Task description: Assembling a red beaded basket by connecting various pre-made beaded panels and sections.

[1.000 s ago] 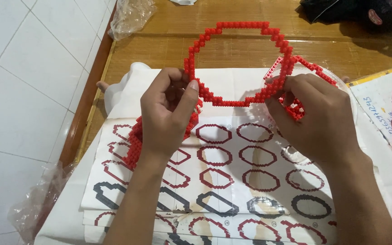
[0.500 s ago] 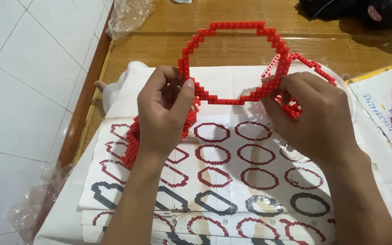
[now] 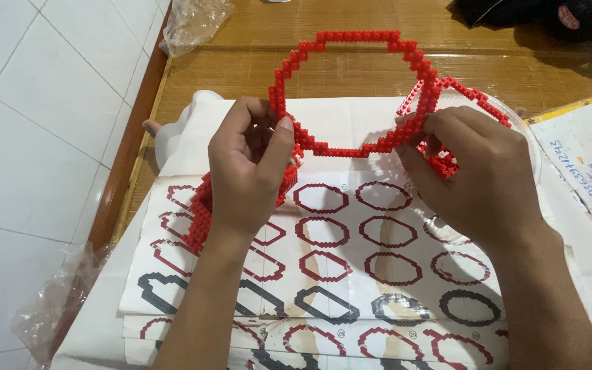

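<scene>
Seen from above, two bare hands hold up a large red ring of small building bricks (image 3: pixel 351 41), roughly eight-sided, above a printed instruction sheet (image 3: pixel 351 226) covered in red and black ring diagrams. The left hand (image 3: pixel 248 171) pinches the ring's lower left edge, thumb against fingers. The right hand (image 3: pixel 471 171) grips its lower right edge, where a second red brick piece (image 3: pixel 477 99) juts out behind. The sheet lies on white cloth over a woven bamboo mat (image 3: pixel 255 41). A crumpled clear plastic bag (image 3: pixel 196 20) sits at the mat's far left corner.
</scene>
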